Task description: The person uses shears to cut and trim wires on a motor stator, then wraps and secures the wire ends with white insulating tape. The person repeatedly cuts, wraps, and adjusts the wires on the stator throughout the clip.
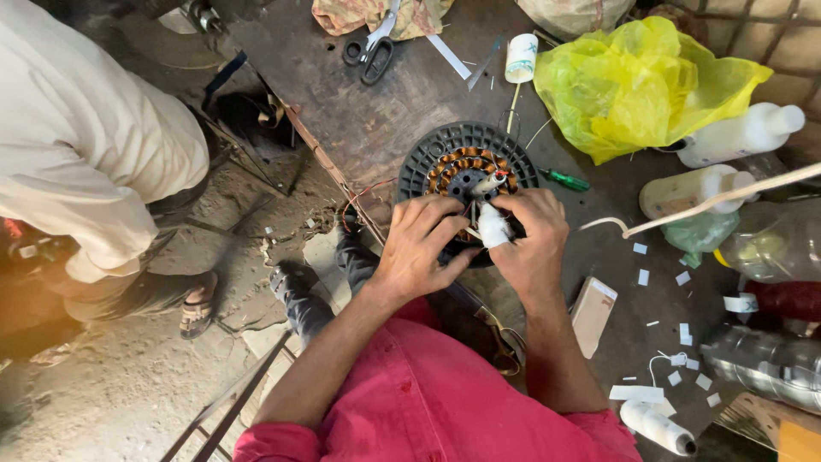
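Note:
A round black motor stator (pixel 445 156) with copper-coloured coils lies on the dark metal workbench (pixel 376 103). My left hand (pixel 419 244) rests on its near edge, fingers curled on the coils. My right hand (pixel 530 239) grips a small white roll of tape or sleeving (pixel 493 228) pressed against the windings, with thin white leads (pixel 489 181) sticking up beside it. Both my forearms come out of pink sleeves.
Scissors (pixel 375 50) and a white spool (pixel 521 58) lie at the back. A yellow plastic bag (pixel 637 81), white bottles (pixel 740 135), a green screwdriver (pixel 564 179), a small box (pixel 592 315) and paper scraps crowd the right. Another person in a pale shirt (pixel 77 137) crouches at left.

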